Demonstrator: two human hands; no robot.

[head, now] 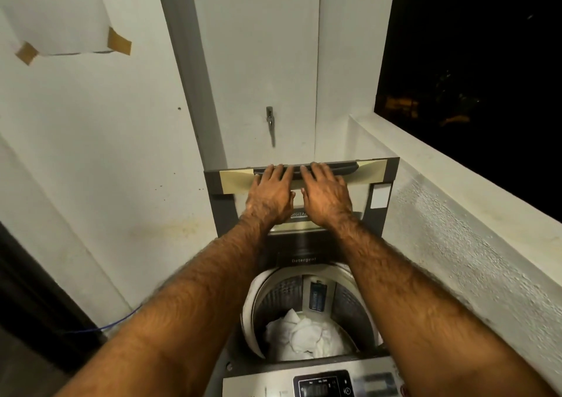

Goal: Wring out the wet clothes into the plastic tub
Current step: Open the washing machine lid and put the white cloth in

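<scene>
A top-loading washing machine stands below me with its lid [377,180] raised upright. White wet clothes [304,336] lie bunched in the bottom of the steel drum [349,305]. My left hand [270,194] and my right hand [327,197] rest flat side by side on the raised lid, fingertips curled over the dark handle [343,168] along its top edge. Neither hand holds any cloth. No plastic tub is in view.
The control panel [325,384] with a display sits at the machine's near edge. A white wall with a taped paper [60,16] is on the left, a cupboard door with a latch [270,120] behind, a ledge [456,190] and dark window on the right.
</scene>
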